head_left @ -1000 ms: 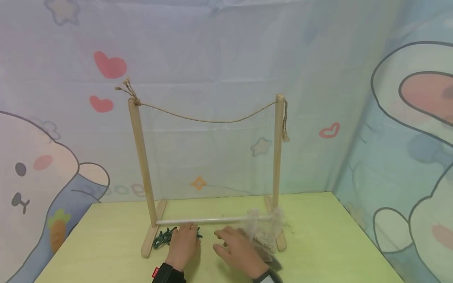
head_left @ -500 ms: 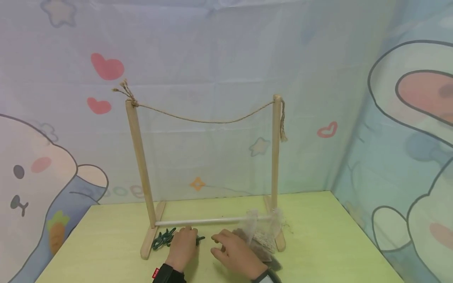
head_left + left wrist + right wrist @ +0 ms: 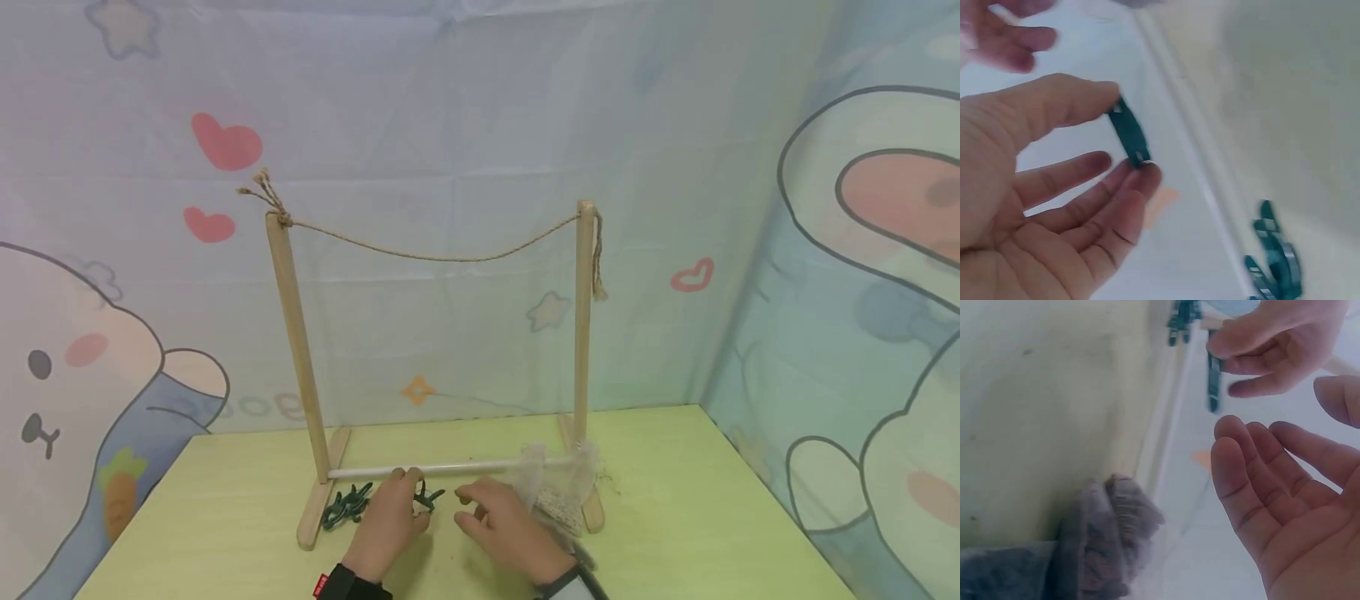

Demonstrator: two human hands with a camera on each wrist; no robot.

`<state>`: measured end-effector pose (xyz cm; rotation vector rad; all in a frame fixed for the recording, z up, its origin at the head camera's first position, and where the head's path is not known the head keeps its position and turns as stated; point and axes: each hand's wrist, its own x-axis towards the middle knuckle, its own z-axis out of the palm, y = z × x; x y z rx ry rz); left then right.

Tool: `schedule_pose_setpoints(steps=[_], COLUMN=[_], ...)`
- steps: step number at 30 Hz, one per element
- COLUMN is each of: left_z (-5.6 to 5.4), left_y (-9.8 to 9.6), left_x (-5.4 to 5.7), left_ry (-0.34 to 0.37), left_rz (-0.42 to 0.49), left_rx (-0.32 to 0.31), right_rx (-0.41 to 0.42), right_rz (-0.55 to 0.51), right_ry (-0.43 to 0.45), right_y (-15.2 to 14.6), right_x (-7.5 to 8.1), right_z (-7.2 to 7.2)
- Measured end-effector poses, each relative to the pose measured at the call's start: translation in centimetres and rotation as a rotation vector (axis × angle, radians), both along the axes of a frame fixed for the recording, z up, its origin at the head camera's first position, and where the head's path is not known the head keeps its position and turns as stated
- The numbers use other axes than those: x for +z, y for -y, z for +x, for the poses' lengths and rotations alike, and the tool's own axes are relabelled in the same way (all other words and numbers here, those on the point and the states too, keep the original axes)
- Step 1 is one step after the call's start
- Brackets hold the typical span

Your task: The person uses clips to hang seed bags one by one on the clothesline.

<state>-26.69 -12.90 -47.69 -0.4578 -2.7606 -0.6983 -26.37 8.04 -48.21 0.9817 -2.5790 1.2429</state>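
Observation:
My left hand [image 3: 386, 521] pinches a dark green plastic clip [image 3: 1129, 131] between thumb and fingertips, held just above the table. In the head view this clip [image 3: 427, 497] sticks out to the right of the left hand, towards the right one. Several more green clips [image 3: 347, 506] lie bunched to the left of that hand. My right hand [image 3: 510, 529] hovers a short way to the right, fingers loosely bent with nothing in them. Its fingertips [image 3: 1229, 456] point at the clip but stay apart from it.
A wooden stand with two posts [image 3: 300, 350] and a white crossbar [image 3: 450, 469] rises behind the hands. A slack twine [image 3: 457, 259] spans the post tops. Beside the right hand lie clear bags [image 3: 558, 508] with pale and dark contents, against the stand's right foot. A printed cloth hangs behind.
My left hand has lifted from the table with a clip in its fingers, turning so that the clip shows. The right hand has shifted slightly right, its fingers still loosely bent.

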Motion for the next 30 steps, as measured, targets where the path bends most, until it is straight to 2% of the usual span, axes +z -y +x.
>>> schedule_pose_setpoints(steps=[2,5,10,15,21,26,30], left_z=[0.7,1.7,2.8,3.4,3.5,3.6,3.6], left_y=[-0.2,-0.8,-2.1,-3.1,-3.5,-3.6,-3.3], left_x=[1.0,2.2,3.3,3.0,2.0,1.8,2.1], left_ry=[-0.010,-0.084,-0.175,-0.237,-0.306,-0.309,-0.269], left_rz=[0.070,0.139,0.285,0.410,0.454,0.470,0.480], left_rx=[-0.015,-0.012,-0.019,-0.071,-0.147,-0.169,-0.168], right_rx=[-0.021,-0.039,0.013,0.156,0.250,0.283,0.251], right_rz=[-0.049,-0.141,-0.321,-0.478,-0.566,-0.578,-0.548], right_ry=[-0.007,0.015,0.197,0.353,0.483,0.526,0.516], right_y=[-0.1,-0.3,-0.4,-0.6,-0.9,-1.1,-1.1], right_x=[0.3,0.8,1.6,2.0,1.4,1.0,1.3], right_z=[0.1,0.3,0.3,0.2,0.4,0.3,0.1])
